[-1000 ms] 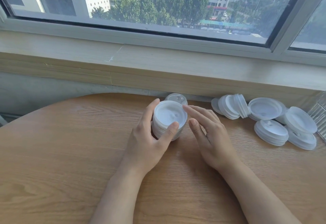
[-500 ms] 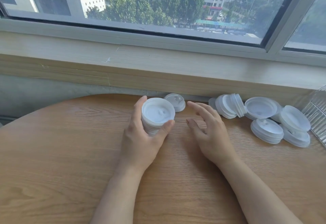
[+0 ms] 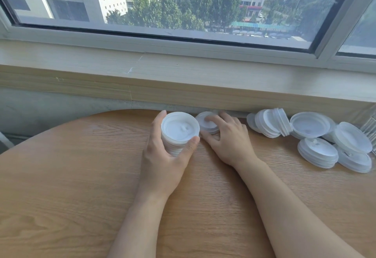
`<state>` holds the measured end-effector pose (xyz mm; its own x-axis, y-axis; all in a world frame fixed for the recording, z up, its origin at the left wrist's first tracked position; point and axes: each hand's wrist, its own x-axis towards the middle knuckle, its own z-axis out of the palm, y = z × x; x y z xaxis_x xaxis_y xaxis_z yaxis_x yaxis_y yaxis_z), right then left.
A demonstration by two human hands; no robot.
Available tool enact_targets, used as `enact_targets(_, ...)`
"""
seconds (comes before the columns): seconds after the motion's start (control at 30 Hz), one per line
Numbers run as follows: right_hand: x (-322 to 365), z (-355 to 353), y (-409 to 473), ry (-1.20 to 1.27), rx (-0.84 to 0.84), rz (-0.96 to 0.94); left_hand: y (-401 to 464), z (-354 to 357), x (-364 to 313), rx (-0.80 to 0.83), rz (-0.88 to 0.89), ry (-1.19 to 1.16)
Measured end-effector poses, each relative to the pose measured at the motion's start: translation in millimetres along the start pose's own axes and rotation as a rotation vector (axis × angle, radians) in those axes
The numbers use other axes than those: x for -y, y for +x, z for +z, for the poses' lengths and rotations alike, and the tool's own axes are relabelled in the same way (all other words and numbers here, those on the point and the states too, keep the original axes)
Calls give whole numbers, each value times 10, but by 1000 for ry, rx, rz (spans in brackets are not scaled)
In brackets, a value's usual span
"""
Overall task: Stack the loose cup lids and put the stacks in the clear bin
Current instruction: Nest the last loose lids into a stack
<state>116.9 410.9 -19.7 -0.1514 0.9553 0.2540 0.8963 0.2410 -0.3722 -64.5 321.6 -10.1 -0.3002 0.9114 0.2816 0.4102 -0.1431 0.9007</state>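
White ribbed lid stack [image 3: 180,133] in left hand's [image 3: 162,156] grip; right hand [image 3: 227,137] pinches round lid [image 3: 205,122].

A round wooden table [image 3: 81,176] is carrying a lid stack [image 3: 179,133] in the grip, a small lid [image 3: 205,124] just beside it, more lids [image 3: 313,135] lying well right

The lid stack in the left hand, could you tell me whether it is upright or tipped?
Upright: the lid stack stands on the table, top facing up, left hand gripping it.

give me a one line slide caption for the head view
Left hand grips a stack of lids on the wooden table while right hand takes a single lid beside it.
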Motion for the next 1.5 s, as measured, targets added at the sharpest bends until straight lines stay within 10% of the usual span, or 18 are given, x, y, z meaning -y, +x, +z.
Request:
enact_targets(0.8,128,-216,-346,805,-165,-63,-29,-14,-36,25,1,6)
enact_targets(1.5,254,-283,-521,693,-482,-118,-32,-42,-67,103,14,-49)
